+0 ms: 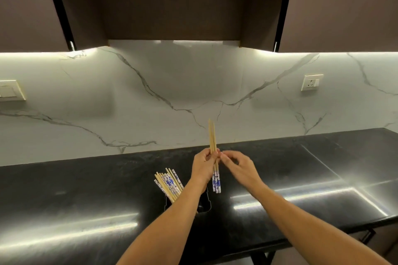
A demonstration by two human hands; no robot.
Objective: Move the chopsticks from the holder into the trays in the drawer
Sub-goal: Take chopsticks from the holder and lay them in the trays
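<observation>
The left hand (pixel 204 165) grips a few chopsticks (pixel 212 140) upright above the counter (pixel 301 168). The right hand (pixel 239 165), fingers curled, meets them; whether it pinches one I cannot tell. Other chopsticks (pixel 169 185) stand in the holder (pixel 205 201).

a few pale bamboo chopsticks with white, blue-flowered handle ends (pixel 212 135) stand nearly upright in the air, thin tips up, patterned ends down, gripped at mid-length by the left hand (pixel 203 166). just left of them a bunch of matching chopsticks (pixel 169 184) leans leftward out of a black holder (pixel 204 200), patterned ends up and fanned apart; the holder is mostly hidden.
</observation>
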